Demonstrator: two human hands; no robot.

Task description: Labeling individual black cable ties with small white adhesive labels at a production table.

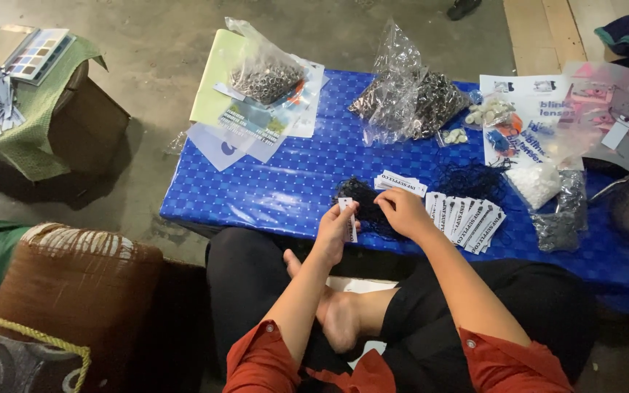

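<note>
**Head view: tag and string at the worktop edge**

A white paper tag (347,217) is pinched in the left hand (335,231). Black string (365,198) is grasped by the right hand (402,211) just beside it. Fanned tags (467,218) are laid beyond on the blue worktop (285,182).

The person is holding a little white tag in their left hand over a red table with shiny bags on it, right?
Not quite: the table cover is blue, not red. The head view shows it. The rest holds: the left hand holds a small white tag, and clear shiny bags lie on the table.
</note>
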